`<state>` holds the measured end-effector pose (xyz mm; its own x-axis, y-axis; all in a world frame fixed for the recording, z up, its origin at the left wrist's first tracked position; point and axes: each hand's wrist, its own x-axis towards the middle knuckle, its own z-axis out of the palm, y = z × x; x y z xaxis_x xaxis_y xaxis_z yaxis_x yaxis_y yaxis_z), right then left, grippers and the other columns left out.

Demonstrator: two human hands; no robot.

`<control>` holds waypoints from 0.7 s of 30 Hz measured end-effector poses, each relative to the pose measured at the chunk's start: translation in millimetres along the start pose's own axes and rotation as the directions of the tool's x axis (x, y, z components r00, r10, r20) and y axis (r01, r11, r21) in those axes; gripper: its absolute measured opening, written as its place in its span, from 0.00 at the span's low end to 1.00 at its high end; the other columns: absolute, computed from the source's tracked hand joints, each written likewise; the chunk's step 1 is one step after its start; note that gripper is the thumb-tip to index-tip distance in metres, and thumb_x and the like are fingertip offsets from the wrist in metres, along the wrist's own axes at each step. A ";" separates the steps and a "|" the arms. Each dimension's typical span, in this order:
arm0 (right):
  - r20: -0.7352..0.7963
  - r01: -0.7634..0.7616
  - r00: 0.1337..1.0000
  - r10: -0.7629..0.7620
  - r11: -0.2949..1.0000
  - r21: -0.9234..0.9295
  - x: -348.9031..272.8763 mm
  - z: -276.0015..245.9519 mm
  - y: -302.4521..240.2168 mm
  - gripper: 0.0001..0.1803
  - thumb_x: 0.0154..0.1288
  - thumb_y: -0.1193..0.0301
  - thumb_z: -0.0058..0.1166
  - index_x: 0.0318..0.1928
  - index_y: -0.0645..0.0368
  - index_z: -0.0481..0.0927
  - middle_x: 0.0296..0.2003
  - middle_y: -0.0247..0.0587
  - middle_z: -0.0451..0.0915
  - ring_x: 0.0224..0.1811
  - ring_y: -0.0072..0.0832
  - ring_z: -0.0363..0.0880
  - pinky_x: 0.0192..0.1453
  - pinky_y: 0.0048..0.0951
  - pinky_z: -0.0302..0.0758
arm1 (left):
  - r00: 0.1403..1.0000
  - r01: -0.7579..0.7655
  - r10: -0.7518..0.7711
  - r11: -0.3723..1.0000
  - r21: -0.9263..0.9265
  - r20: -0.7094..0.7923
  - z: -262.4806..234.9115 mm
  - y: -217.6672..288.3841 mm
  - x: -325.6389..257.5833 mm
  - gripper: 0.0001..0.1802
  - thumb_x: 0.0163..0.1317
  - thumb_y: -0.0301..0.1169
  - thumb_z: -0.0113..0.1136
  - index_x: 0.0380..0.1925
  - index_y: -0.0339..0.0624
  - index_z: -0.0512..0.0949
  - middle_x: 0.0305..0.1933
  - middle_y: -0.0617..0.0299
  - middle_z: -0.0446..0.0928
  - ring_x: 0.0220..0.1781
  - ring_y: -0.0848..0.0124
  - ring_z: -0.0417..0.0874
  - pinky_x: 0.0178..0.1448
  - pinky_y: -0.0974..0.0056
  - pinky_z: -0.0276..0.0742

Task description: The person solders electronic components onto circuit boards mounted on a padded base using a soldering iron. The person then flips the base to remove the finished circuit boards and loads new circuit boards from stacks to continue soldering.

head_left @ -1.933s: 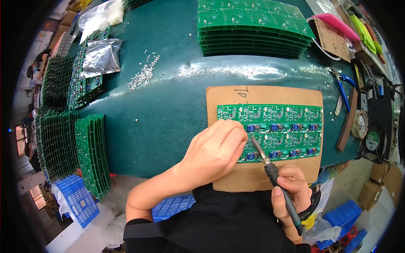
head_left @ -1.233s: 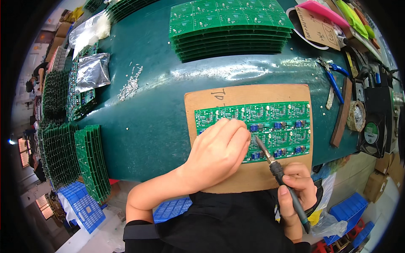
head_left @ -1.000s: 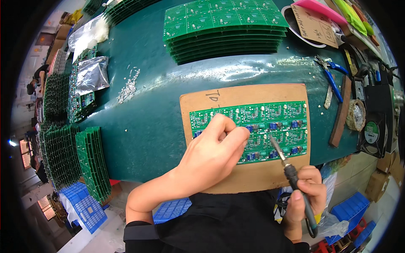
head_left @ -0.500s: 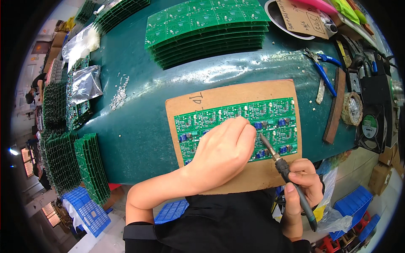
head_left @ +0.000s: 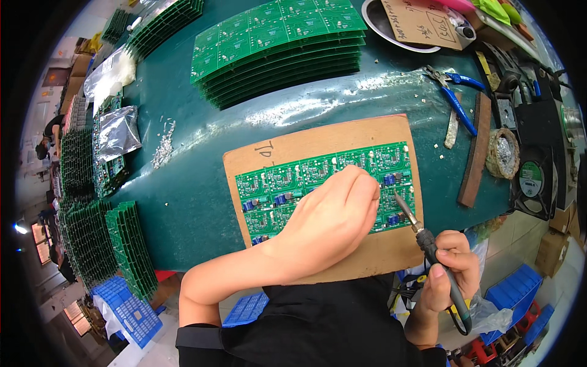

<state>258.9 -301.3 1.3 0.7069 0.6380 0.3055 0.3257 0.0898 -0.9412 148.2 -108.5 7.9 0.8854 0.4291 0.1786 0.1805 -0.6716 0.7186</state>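
Note:
A green circuit board panel, dotted with small parts and blue capacitors, lies on a brown cardboard sheet in front of me. Over the panel's middle bends my left hand, its fingers pinched together and pointing down at the board. Whatever sits between those fingertips is hidden by the hand itself. My right hand grips a soldering iron by its dark handle. The iron's metal tip slants down to the right part of the panel, just right of my left fingers; contact with the board cannot be made out.
A tall stack of green panels stands at the back. Blue-handled pliers, a wooden strip, a round holder and a fan line the right. Small loose parts and a silvery bag lie left.
My left hand and the iron have shifted right along the panel. The whole view has moved slightly, so the table things appear further left.

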 end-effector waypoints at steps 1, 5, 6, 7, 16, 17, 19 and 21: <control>-0.001 -0.009 1.000 0.009 1.000 0.015 0.6 0.8 0.9 0.10 0.58 0.71 0.59 0.38 0.63 0.75 0.31 0.51 0.76 0.32 0.34 0.72 0.34 0.30 0.68 | 1.000 -0.016 0.016 1.000 0.024 0.003 3.8 -1.5 2.0 0.09 0.55 0.18 0.63 0.34 0.36 0.72 0.35 0.54 0.74 0.35 0.57 0.79 0.38 0.58 0.76; -0.010 -0.002 1.000 0.002 1.000 0.031 1.5 -0.3 4.1 0.10 0.57 0.72 0.59 0.38 0.63 0.75 0.32 0.51 0.76 0.33 0.34 0.72 0.33 0.29 0.68 | 1.000 -0.027 0.028 0.997 0.077 -0.002 8.5 -0.4 6.5 0.09 0.54 0.18 0.63 0.33 0.36 0.72 0.33 0.55 0.74 0.33 0.58 0.79 0.36 0.59 0.77; -0.016 0.005 1.000 -0.004 0.999 0.037 1.8 -0.7 5.0 0.10 0.57 0.72 0.59 0.38 0.63 0.75 0.32 0.51 0.76 0.32 0.33 0.72 0.33 0.28 0.67 | 0.999 -0.042 0.044 0.995 0.090 -0.026 9.5 -0.6 7.1 0.09 0.54 0.18 0.63 0.32 0.36 0.73 0.33 0.56 0.74 0.32 0.58 0.79 0.35 0.59 0.77; -0.021 0.012 1.000 -0.011 0.999 0.042 2.3 -1.2 5.5 0.10 0.57 0.72 0.59 0.38 0.63 0.75 0.31 0.50 0.76 0.32 0.33 0.72 0.32 0.28 0.67 | 0.997 -0.056 0.061 0.993 0.104 -0.049 10.1 -0.5 7.8 0.09 0.54 0.18 0.63 0.31 0.37 0.73 0.32 0.56 0.74 0.32 0.59 0.79 0.34 0.60 0.77; 0.050 -0.048 0.998 0.045 0.998 0.051 4.6 -2.6 3.9 0.11 0.58 0.71 0.60 0.38 0.64 0.75 0.29 0.50 0.76 0.29 0.32 0.72 0.33 0.29 0.68 | 0.992 -0.126 0.124 0.953 0.275 0.026 11.3 0.6 7.1 0.09 0.51 0.20 0.64 0.31 0.37 0.74 0.33 0.57 0.73 0.34 0.59 0.79 0.37 0.59 0.77; 0.051 -0.047 0.998 0.044 0.998 0.052 3.7 -2.7 5.4 0.11 0.58 0.71 0.60 0.38 0.64 0.75 0.29 0.50 0.76 0.29 0.32 0.72 0.33 0.29 0.68 | 0.992 -0.125 0.123 0.953 0.276 0.025 11.0 1.1 6.6 0.09 0.51 0.20 0.64 0.31 0.37 0.74 0.33 0.57 0.73 0.34 0.59 0.79 0.37 0.59 0.77; 0.023 0.035 0.999 -0.036 0.998 0.043 2.1 -5.2 9.9 0.12 0.58 0.71 0.60 0.38 0.64 0.75 0.30 0.52 0.76 0.29 0.33 0.73 0.35 0.30 0.69 | 0.992 -0.125 0.117 0.951 0.282 0.044 10.6 2.2 6.6 0.09 0.51 0.21 0.63 0.32 0.37 0.74 0.34 0.56 0.73 0.36 0.58 0.78 0.39 0.59 0.76; -0.129 0.108 0.985 -0.113 0.993 -0.043 3.0 -15.2 13.0 0.11 0.59 0.71 0.60 0.38 0.65 0.75 0.32 0.53 0.77 0.29 0.32 0.73 0.35 0.31 0.71 | 0.993 -0.116 0.107 0.960 0.256 0.047 9.0 4.3 6.1 0.09 0.51 0.20 0.62 0.33 0.37 0.74 0.35 0.56 0.73 0.37 0.58 0.78 0.41 0.58 0.76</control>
<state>274.8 -309.9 -7.8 0.7403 0.5200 0.4261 0.4273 0.1253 -0.8954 158.2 -114.3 6.0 0.9189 0.3255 0.2227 0.1802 -0.8488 0.4971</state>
